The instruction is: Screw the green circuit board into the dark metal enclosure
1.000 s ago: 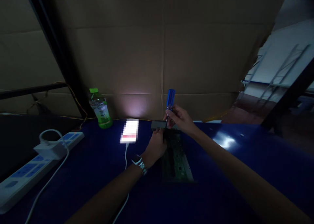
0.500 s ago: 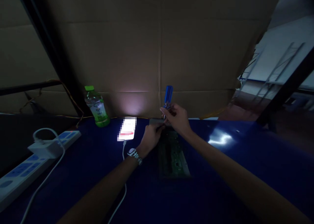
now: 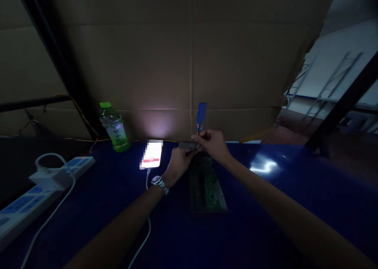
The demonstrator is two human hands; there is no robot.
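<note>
Upright above the far end of a circuit board is a screwdriver (image 3: 201,113) with a blue handle. My right hand (image 3: 215,144) pinches it by the metal shaft below the handle. The screwdriver's tip is hidden among my fingers. My left hand (image 3: 178,163), a metal-band watch (image 3: 160,183) on its wrist, is closed beside it at the far left corner of the board. A flat dark grey piece (image 3: 186,145) shows just beyond the left fingers; what they pinch is too dark to make out. The green circuit board (image 3: 211,190) lies lengthwise below both hands, dimly lit.
A lit phone (image 3: 152,154) with a white cable (image 3: 148,225) lies left of my hands. Behind it stands a green-capped bottle (image 3: 115,129). A power strip (image 3: 47,190) with a plugged charger lies at the left. Cardboard (image 3: 165,64) walls off the back of the blue table (image 3: 280,206).
My right fingers sit lower on the screwdriver, on its shaft, and the whole blue handle now shows above them. My left hand stays by the board's far end. The view has shifted slightly.
</note>
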